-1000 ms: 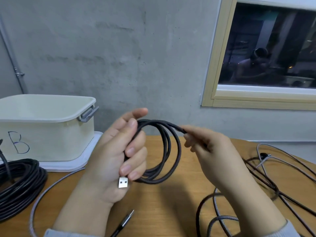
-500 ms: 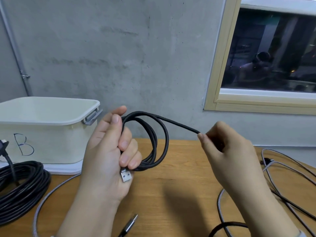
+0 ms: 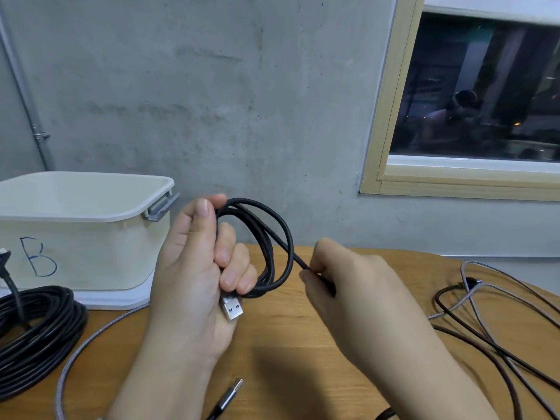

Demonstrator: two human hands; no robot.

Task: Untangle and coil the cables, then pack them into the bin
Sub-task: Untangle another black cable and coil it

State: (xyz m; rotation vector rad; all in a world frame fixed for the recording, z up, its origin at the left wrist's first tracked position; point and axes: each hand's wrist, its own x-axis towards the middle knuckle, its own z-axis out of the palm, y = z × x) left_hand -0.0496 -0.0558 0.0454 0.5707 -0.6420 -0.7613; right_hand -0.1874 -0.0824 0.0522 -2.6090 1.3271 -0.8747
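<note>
Item: black USB cable (image 3: 277, 237), partly coiled, held above the table (image 3: 303, 328) in front of the bin (image 3: 91, 256).

Left hand (image 3: 197, 268): fingers curled round the gathered loops, thumb lying over their top, so the coil was gripped. The USB plug (image 3: 231, 309) stuck out below the fingers.

Right hand (image 3: 348, 286): closed in a pinch on the free run of the same cable, just right of the coil. The strand ran taut from the top of the loops down to the fingertips.

Handling note, as a judgement: the step was laying the next turn. It would go best if the right hand slid along the strand without letting go, brought it round at the same size as the loops already there, and passed it under the left thumb. A slight roll of the strand between the fingertips should stop it kinking. The tail led off toward the loose cables (image 3: 500, 313) at the right, so a snag there was possible.

Other stock: large black coil (image 3: 36, 334) at the left, on the table and beside the bin; grey braided cable (image 3: 78, 353) with a metal plug (image 3: 230, 395) near the front edge.

Markings: a handwritten blue "B" (image 3: 38, 256) on the bin's front wall. No brand name could be read on any cable or plug.
</note>
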